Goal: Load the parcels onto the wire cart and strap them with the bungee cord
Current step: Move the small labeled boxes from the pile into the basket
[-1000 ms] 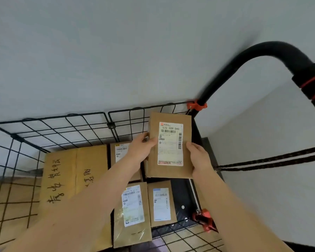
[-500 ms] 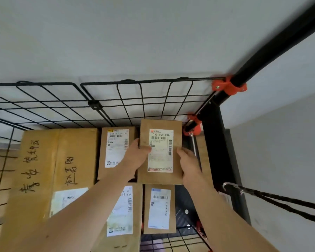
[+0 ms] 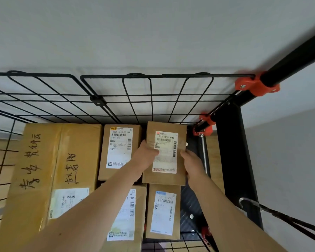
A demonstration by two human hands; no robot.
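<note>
Left hand (image 3: pixel 145 153) grips the left edge of the small labelled parcel (image 3: pixel 166 155), thumb curled onto the label. Right hand (image 3: pixel 191 160) grips the right edge, fingers wrapped under. Parcel is label-up inside the wire cart (image 3: pixel 162 76), far end close to the back mesh; cannot tell whether it rests on the deck. Step, as judged: loading, seating this parcel. Just left of it: barcoded parcel (image 3: pixel 119 151). Beyond that: large handwritten carton (image 3: pixel 49 170). Near side: blue-labelled parcel (image 3: pixel 163 211). Right of it: bare black deck (image 3: pixel 193 206) up to the frame upright (image 3: pixel 233 160), the only open room. Next: lower flat, withdraw fingers rightward, then take the bungee cord (image 3: pixel 287 218), hanging well right, unstrapped.
</note>
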